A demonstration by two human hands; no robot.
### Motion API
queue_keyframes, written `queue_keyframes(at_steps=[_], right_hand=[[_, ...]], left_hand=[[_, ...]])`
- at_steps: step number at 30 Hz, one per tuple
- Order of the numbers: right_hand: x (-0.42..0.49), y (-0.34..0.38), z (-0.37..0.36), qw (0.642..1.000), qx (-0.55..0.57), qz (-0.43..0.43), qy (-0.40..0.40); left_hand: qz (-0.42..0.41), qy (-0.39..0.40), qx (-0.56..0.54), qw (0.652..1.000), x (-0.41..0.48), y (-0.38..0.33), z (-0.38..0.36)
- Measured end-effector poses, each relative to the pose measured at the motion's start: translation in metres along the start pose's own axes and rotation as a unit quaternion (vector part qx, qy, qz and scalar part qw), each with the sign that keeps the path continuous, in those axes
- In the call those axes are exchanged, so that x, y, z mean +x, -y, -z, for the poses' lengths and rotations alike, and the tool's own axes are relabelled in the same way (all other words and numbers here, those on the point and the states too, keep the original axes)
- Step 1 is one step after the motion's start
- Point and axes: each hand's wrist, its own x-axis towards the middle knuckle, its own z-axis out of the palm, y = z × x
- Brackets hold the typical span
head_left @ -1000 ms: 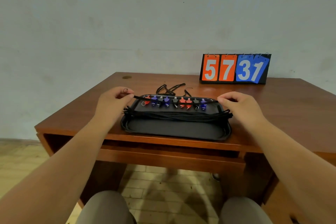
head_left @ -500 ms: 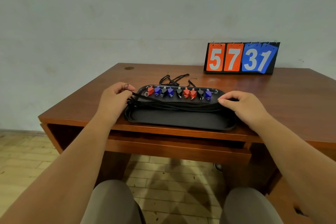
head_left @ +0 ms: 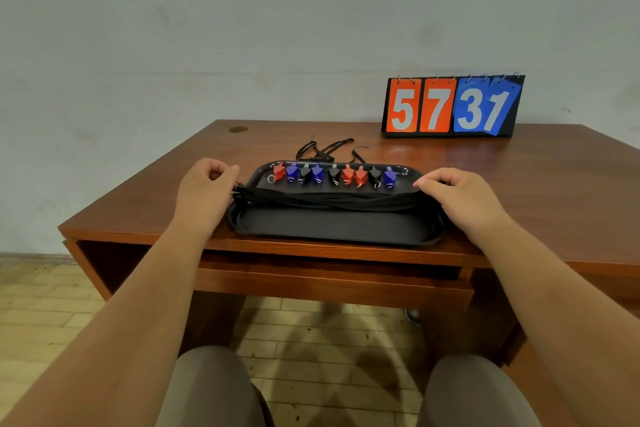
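A black tray [head_left: 332, 229] lies near the front edge of a wooden desk [head_left: 519, 177]. Along its far side stands a row of red, blue and black whistles [head_left: 332, 174]. A bundle of black cords [head_left: 329, 199] stretches across the tray from left to right. My left hand [head_left: 204, 189] sits at the tray's left end, its fingers loosely curled and holding nothing, right beside the cord ends. At the right end, my right hand [head_left: 460, 194] has curled fingers over the bundle's end. Whether it pinches a cord is hidden.
Loose black cords [head_left: 325, 149] lie on the desk just behind the tray. A flip scoreboard [head_left: 452, 106] reading 57 and 31 stands at the back right against the wall. Below the desk are a tiled floor and my knees.
The single cord that both hands held taut above the whistles has come down onto the bundle. My left hand has let go of its end. Both hands have sunk to the tray's ends.
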Motion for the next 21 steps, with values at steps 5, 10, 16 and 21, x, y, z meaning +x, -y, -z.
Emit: queue_keyframes(at_steps=[5, 10, 16, 21], right_hand=[[-0.002, 0.003, -0.001, 1.0, -0.003, -0.01, -0.004], [-0.004, 0.006, 0.0, 1.0, -0.019, -0.013, -0.001], [-0.005, 0.008, 0.0, 1.0, -0.02, -0.016, -0.007], [0.0, 0.013, 0.009, 0.997, 0.042, -0.065, -0.004]], left_hand=[[-0.014, 0.007, 0.013, 1.0, -0.002, 0.001, 0.001], [-0.029, 0.023, 0.031, 0.999, -0.004, -0.001, -0.001], [-0.021, 0.027, 0.016, 0.999, -0.005, -0.005, 0.0], [-0.029, 0.051, 0.034, 0.998, -0.007, -0.007, 0.002]])
